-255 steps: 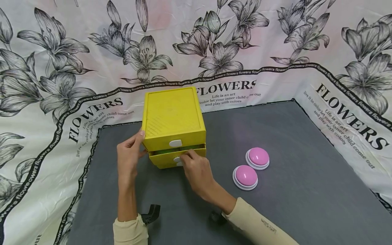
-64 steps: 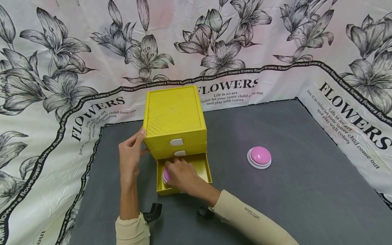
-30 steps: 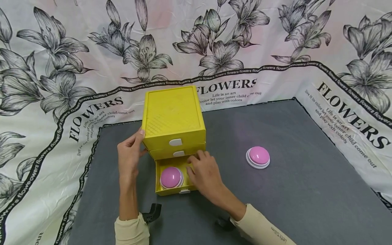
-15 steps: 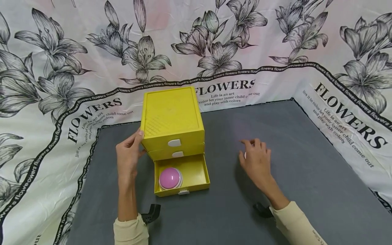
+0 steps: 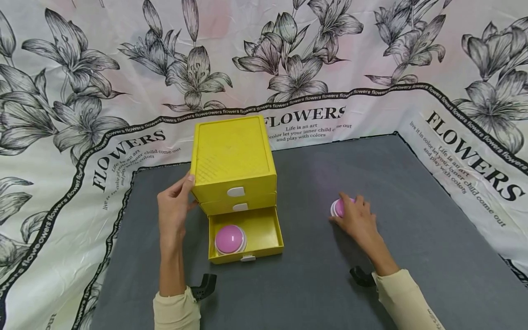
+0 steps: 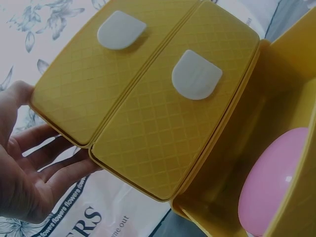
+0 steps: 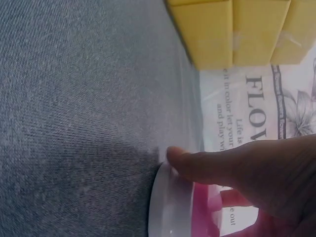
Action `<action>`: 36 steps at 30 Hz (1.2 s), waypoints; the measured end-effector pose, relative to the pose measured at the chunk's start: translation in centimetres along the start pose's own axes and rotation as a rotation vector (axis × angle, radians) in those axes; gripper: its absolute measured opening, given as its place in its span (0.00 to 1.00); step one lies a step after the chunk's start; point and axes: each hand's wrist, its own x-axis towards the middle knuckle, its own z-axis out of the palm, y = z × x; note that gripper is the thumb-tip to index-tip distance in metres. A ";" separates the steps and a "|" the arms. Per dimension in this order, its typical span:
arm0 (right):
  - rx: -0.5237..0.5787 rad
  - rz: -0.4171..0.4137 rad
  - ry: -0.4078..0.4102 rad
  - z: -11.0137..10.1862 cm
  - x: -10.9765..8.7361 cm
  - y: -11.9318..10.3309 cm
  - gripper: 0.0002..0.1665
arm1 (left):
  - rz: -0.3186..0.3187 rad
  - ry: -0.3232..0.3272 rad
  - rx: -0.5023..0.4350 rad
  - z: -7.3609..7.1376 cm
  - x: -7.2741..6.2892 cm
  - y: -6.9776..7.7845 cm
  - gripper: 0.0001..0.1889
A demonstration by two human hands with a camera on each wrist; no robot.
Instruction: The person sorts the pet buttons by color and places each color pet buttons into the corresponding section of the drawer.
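A yellow drawer unit (image 5: 233, 153) with white tabs stands back left of centre. Its bottom drawer (image 5: 264, 229) is pulled out and a pink push button (image 5: 229, 239) on a white base lies in its left part. My left hand (image 5: 173, 213) rests against the unit's left side, the thumb at the front corner. In the left wrist view its fingers (image 6: 64, 163) reach fairly straight to the drawer side. My right hand (image 5: 359, 220) grips another pink push button (image 5: 339, 208) on the table, thumb at the white base (image 7: 168, 207); the fingers partly cover the dome.
The dark grey table (image 5: 305, 284) is backed by a white flowered cloth (image 5: 297, 59). Between the open drawer and my right hand lies bare tabletop. Black wrist mounts (image 5: 204, 287) show at both cuffs.
Bottom drawer came out; one pink button went from the table into it. The middle drawer closed. My right hand then moved right to the other button. Left hand stayed put.
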 end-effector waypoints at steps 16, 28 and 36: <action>-0.019 -0.019 0.014 -0.2 -0.1 0.3 0.44 | 0.010 -0.008 0.008 0.2 0.1 -0.2 0.25; -0.021 -0.069 0.111 -1.7 -1.1 -1.9 0.43 | 0.000 0.006 0.001 0.2 0.1 -0.1 0.25; -0.019 -0.107 0.115 -3.4 -2.2 -4.1 0.45 | 0.008 0.007 -0.005 0.2 0.1 -0.1 0.25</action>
